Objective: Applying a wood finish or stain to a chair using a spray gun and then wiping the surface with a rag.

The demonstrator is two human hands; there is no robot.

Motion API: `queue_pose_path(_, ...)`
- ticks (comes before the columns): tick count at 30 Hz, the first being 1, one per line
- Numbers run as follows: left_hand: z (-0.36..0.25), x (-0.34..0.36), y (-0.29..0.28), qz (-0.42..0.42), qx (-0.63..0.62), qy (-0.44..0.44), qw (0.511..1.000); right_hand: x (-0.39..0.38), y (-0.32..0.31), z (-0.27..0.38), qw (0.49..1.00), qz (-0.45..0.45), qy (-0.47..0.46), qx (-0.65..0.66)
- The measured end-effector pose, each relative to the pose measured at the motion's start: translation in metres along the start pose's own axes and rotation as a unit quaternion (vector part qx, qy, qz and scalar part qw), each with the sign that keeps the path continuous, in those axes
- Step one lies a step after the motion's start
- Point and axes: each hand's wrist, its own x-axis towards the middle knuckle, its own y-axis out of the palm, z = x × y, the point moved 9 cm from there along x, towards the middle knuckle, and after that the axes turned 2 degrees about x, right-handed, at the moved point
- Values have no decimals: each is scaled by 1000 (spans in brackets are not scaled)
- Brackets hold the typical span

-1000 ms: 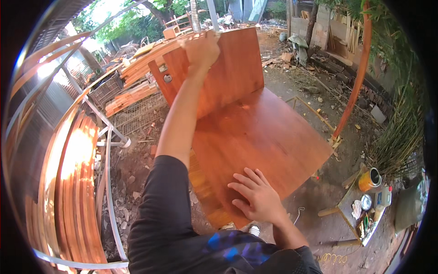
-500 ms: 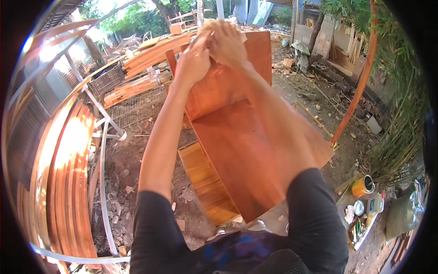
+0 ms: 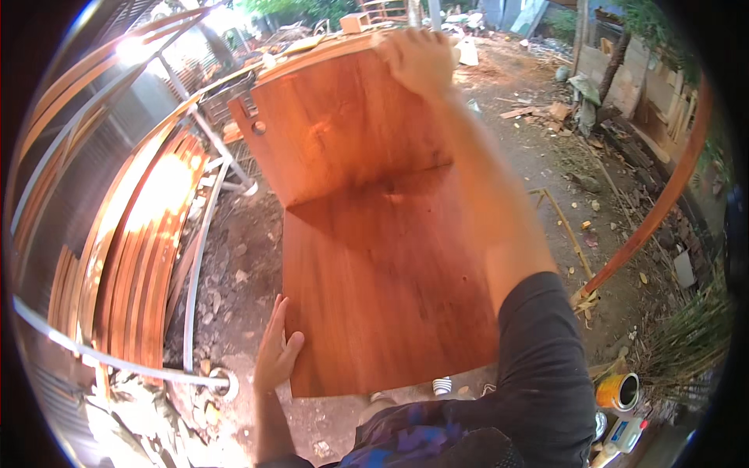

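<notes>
- Right hand [image 3: 421, 64], top centre of the frame: fingers bent over the upper rim of the upright panel [image 3: 343, 117], knuckles up, slightly blurred; whether it grips hard, or has something under the palm, I can't tell!
- Down at lower left of centre, the left hand [image 3: 275, 355] is open, thumb spread from straight fingers, right beside the flat panel [image 3: 382, 288], at its left edge.
- So the panels fill the middle: the upright one reaches up to the right hand, the flat one runs below it toward the lower edge, right of the left hand.
- And what a surface! Reddish-brown wood, smooth, streaky grain, a soft sheen, a dark seam where the two meet; a round hole [image 3: 258, 127] pierces the upright panel's left side.
- Over at far left, long planks [image 3: 133, 265] lie stacked in bright glare; lower right, a yellow can [image 3: 616, 391] stands open near a whitish jug [image 3: 625, 434], red-capped.
</notes>
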Motion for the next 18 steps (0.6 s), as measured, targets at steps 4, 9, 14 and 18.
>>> queue_pose_path(4,-12,-17,4,-101,-67,-57,991,-8,-4,-43,990,-105,75,-62)
queue_pose_path(9,-4,-31,-8,-134,-85,-61,985,-68,-32,-16,996,-86,-13,5)
queue_pose_path(14,-2,-35,-9,-120,-123,-25,985,-156,-46,-6,961,274,20,32)
queue_pose_path(18,-10,-41,-15,-123,-108,-12,986,-222,-66,-12,878,450,158,30)
